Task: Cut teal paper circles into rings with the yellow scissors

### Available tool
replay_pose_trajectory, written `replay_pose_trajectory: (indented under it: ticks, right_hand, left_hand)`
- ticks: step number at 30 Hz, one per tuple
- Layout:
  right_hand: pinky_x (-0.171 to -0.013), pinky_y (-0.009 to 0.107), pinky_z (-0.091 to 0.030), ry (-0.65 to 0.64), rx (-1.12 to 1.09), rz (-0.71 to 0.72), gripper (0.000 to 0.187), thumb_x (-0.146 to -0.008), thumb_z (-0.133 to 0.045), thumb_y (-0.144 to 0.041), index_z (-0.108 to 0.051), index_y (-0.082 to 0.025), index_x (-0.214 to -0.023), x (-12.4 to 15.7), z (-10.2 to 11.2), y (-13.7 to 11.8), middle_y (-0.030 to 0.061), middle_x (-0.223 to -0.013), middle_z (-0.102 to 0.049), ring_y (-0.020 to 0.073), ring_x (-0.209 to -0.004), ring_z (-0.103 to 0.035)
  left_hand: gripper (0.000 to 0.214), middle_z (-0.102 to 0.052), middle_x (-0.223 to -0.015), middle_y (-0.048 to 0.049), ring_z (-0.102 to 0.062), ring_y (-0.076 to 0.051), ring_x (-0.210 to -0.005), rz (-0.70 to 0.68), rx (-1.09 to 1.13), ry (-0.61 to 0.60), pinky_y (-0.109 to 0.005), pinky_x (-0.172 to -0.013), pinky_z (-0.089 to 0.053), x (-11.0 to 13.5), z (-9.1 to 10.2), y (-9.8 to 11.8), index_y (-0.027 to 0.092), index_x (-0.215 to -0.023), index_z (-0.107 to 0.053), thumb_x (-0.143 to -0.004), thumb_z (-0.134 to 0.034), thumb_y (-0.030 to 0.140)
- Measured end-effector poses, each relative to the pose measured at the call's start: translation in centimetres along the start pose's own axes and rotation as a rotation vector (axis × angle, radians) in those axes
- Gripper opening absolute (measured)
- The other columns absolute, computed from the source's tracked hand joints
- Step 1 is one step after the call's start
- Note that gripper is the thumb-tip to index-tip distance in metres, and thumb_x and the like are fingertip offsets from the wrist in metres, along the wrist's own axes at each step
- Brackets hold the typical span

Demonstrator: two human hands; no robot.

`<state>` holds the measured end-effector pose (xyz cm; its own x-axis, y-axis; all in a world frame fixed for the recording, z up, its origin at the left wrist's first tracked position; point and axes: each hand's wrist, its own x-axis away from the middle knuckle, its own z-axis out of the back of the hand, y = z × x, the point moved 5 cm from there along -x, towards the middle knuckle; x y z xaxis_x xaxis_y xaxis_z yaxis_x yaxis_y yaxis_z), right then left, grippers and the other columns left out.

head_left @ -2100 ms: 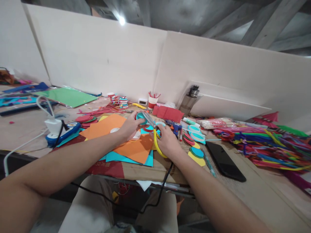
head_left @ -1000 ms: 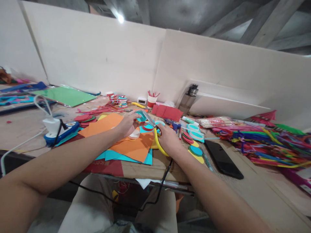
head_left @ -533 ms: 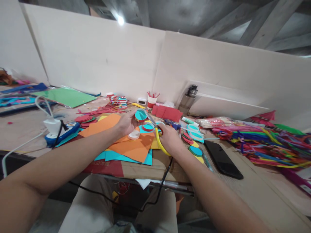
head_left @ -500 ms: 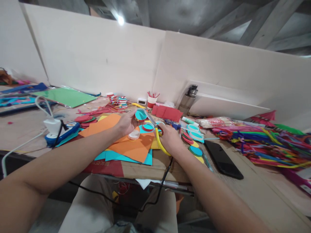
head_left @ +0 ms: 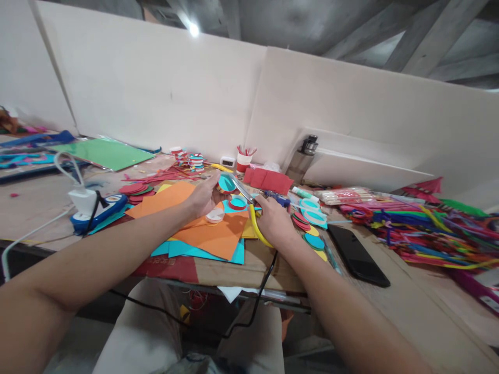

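My left hand (head_left: 203, 198) pinches a teal paper circle with a red rim (head_left: 226, 183) and holds it up above the table. My right hand (head_left: 273, 220) grips yellow-handled scissors (head_left: 249, 206), whose metal blades point up and left to the circle's right edge. Below both hands lie orange paper sheets (head_left: 212, 234) on teal ones. A white tape roll (head_left: 214, 215) sits on the orange paper just under my left hand.
Cut paper circles (head_left: 312, 228) lie right of my hands, then a black phone (head_left: 357, 254) and a heap of coloured pipe cleaners (head_left: 429, 234). A charger and blue power strip (head_left: 93, 208) sit at left. A cup (head_left: 244, 161), a bottle (head_left: 302, 158) and red paper (head_left: 268, 181) stand behind.
My left hand lifted the teal circle off the table and turned it slightly. The scissors stayed at its edge while my right hand shifted a little.
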<state>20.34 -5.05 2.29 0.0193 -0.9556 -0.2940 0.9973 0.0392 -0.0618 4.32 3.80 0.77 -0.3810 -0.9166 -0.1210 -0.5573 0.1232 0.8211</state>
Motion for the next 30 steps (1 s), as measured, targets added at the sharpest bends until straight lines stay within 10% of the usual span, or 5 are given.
replay_pose_trajectory:
  ticks: [30]
  right_hand:
    - [-0.079, 0.035, -0.046, 0.021, 0.078, 0.035, 0.041, -0.093, -0.04, -0.022, -0.057, -0.025, -0.13, 0.24, 0.3, -0.25, 0.0119, -0.114, -0.062, 0.0251, -0.092, -0.066]
  left_hand:
    - [0.058, -0.067, -0.063, -0.0094, -0.062, -0.017, -0.056, 0.07, -0.083, -0.084, -0.026, -0.049, -0.043, 0.24, -0.37, -0.08, 0.011, -0.08, -0.067, -0.09, -0.046, 0.064]
